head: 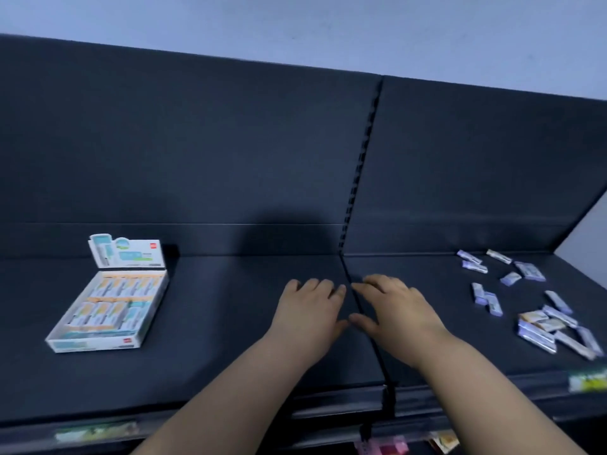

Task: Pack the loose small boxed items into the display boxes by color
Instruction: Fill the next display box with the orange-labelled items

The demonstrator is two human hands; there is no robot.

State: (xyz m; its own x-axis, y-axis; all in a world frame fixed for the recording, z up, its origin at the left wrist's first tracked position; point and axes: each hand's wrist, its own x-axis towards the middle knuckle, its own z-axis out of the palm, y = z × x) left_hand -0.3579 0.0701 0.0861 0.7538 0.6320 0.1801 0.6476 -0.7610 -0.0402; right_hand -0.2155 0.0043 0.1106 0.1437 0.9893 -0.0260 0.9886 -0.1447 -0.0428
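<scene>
Dim, cool bluish light; the dark shelf (230, 343) reads almost black, with low contrast. A broad soft shadow sits on the back panel just left of the slotted upright (359, 172). The display box (108, 310), far left of the upright, throws a short shadow rightward. Frame soft throughout: print on the loose items (538, 326) right of the upright is illegible. The label strip (95, 431) below-left of the upright is smeared. Shelf lines tilt and bow away from the upright.

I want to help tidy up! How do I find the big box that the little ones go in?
Look at the dark shelf, on its left half. The display box is the only open white tray, with a printed flap standing at its back and neat rows inside, unlike the loose packs scattered on the right.
</scene>
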